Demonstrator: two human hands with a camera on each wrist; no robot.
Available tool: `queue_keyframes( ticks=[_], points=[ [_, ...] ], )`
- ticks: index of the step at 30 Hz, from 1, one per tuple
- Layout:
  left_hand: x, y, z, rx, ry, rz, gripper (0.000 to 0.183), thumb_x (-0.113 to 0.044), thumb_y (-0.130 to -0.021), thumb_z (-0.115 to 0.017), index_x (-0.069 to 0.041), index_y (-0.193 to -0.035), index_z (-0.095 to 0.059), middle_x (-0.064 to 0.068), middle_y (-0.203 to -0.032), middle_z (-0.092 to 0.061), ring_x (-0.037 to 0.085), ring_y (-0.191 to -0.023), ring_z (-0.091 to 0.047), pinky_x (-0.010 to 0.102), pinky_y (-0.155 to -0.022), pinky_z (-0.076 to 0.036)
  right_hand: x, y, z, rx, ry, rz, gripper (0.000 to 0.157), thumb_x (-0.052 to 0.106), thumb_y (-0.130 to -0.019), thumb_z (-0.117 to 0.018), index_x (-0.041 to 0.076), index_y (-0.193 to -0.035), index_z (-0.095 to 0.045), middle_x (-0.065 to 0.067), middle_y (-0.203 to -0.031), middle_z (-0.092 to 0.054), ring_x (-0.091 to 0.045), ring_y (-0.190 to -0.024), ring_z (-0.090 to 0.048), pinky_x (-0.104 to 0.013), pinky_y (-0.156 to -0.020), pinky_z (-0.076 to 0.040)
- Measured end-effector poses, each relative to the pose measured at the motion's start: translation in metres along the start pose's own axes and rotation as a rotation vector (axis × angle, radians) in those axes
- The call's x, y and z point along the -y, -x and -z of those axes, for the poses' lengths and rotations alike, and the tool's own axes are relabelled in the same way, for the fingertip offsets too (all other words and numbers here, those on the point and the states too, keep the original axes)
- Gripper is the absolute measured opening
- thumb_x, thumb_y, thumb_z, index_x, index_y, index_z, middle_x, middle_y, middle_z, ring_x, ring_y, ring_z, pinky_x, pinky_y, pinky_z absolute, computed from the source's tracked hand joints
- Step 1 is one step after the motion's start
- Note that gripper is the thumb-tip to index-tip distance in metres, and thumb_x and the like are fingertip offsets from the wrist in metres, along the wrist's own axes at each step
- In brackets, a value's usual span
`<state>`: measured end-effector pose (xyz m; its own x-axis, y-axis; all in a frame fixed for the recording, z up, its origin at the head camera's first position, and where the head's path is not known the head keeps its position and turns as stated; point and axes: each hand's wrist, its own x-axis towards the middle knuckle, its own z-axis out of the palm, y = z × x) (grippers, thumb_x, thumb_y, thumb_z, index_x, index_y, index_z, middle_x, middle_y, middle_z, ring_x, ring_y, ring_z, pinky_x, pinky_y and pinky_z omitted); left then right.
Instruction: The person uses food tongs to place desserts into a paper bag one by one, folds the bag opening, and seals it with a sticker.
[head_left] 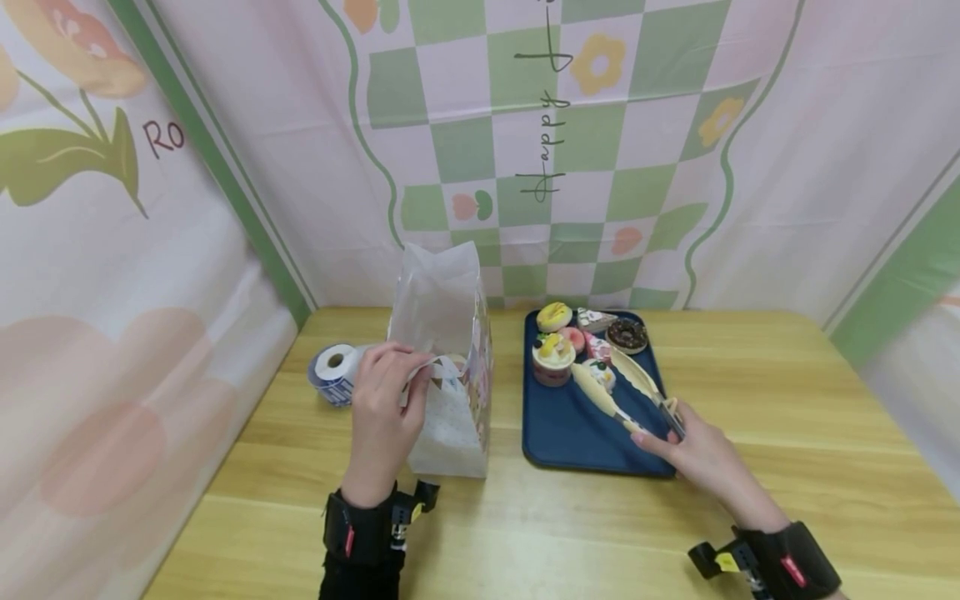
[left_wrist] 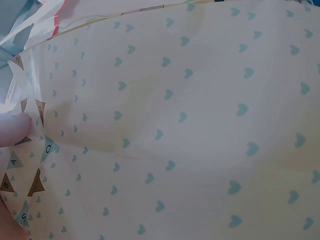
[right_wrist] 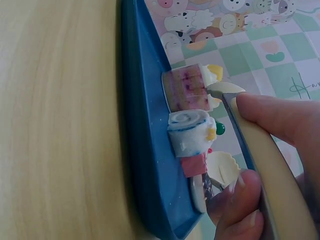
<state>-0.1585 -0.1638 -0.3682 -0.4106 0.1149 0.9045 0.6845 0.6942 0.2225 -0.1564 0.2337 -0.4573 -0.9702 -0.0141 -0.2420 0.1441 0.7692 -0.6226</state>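
My left hand pinches the rim of a standing paper bag, whose top is open. Blue hearts cover the bag's side in the left wrist view. My right hand holds a pair of tongs with cream tips, spread over a dark blue tray. Between the tips lies a small white roll cake with a green and yellow topping. Next to it on the tray stands a cake cup topped with cream and yellow pieces.
Farther back on the tray are a yellow-topped doughnut, a pink doughnut, a chocolate doughnut, a pink cake slice and a white slice. A white roll in blue packaging sits left of the bag. A patterned curtain hangs behind the wooden table.
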Motion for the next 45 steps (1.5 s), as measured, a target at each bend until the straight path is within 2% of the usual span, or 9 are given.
queue_keyframes(
  ticks=[6,13,21,27,32,40,45],
  points=[
    [0.000,0.000,0.000,-0.005,0.004,-0.004,0.010,-0.002,-0.086,-0.069,-0.003,-0.096,-0.069,0.009,-0.089,-0.070,0.029,-0.098,-0.062,0.040,-0.093,-0.047,-0.003,-0.001,-0.002,-0.004,0.024,0.001,0.103,0.064,-0.084,-0.063,-0.004,-0.150,-0.021,-0.003,-0.073,-0.051,-0.015,-0.055,-0.050,-0.026,-0.046,-0.037],
    [0.000,0.000,0.001,0.000,0.001,0.001,0.010,-0.002,-0.087,-0.069,-0.003,-0.096,-0.069,0.009,-0.089,-0.070,0.029,-0.099,-0.062,0.040,-0.094,-0.047,-0.007,-0.003,-0.004,-0.018,0.049,0.033,0.098,0.063,-0.084,-0.064,-0.006,-0.144,-0.028,-0.004,-0.074,-0.053,-0.015,-0.055,-0.051,-0.026,-0.046,-0.037],
    [0.001,0.001,0.000,0.005,-0.002,0.009,0.009,-0.003,-0.087,-0.069,-0.003,-0.096,-0.069,0.010,-0.089,-0.070,0.029,-0.099,-0.062,0.040,-0.094,-0.047,-0.010,-0.005,-0.008,0.002,0.064,0.020,0.103,0.065,-0.084,-0.063,-0.008,-0.147,-0.025,-0.004,-0.073,-0.055,-0.016,-0.054,-0.053,-0.027,-0.046,-0.038],
    [0.001,0.000,-0.001,0.008,0.000,0.015,0.009,-0.004,-0.087,-0.069,-0.003,-0.096,-0.069,0.010,-0.090,-0.070,0.029,-0.099,-0.061,0.041,-0.094,-0.046,-0.012,-0.007,-0.010,-0.001,0.072,0.032,0.094,0.064,-0.084,-0.063,-0.007,-0.140,-0.033,-0.004,-0.073,-0.055,-0.016,-0.055,-0.054,-0.027,-0.047,-0.039],
    [0.000,0.000,-0.001,0.012,0.001,0.020,0.009,-0.004,-0.087,-0.069,-0.004,-0.096,-0.069,0.010,-0.090,-0.070,0.028,-0.100,-0.061,0.041,-0.094,-0.046,-0.014,-0.007,-0.010,-0.008,0.087,0.048,0.091,0.062,-0.088,-0.060,-0.007,-0.141,-0.033,-0.004,-0.072,-0.054,-0.017,-0.055,-0.051,-0.028,-0.047,-0.040],
    [-0.001,-0.002,0.000,0.024,-0.003,0.029,0.009,-0.005,-0.087,-0.069,-0.004,-0.096,-0.069,0.010,-0.091,-0.070,0.029,-0.101,-0.061,0.040,-0.095,-0.046,-0.012,-0.005,-0.008,-0.013,0.117,0.074,0.098,0.061,-0.091,-0.055,-0.012,-0.148,-0.023,-0.016,-0.091,-0.064,-0.019,-0.064,-0.053,-0.032,-0.052,-0.041],
    [0.000,-0.001,0.000,0.018,-0.003,0.024,0.009,-0.004,-0.087,-0.069,-0.004,-0.096,-0.069,0.010,-0.091,-0.070,0.029,-0.100,-0.061,0.041,-0.094,-0.046,-0.012,-0.004,-0.006,-0.016,0.125,0.077,0.096,0.061,-0.092,-0.054,-0.012,-0.147,-0.025,-0.024,-0.101,-0.064,-0.022,-0.072,-0.057,-0.031,-0.054,-0.041]
  ],
)
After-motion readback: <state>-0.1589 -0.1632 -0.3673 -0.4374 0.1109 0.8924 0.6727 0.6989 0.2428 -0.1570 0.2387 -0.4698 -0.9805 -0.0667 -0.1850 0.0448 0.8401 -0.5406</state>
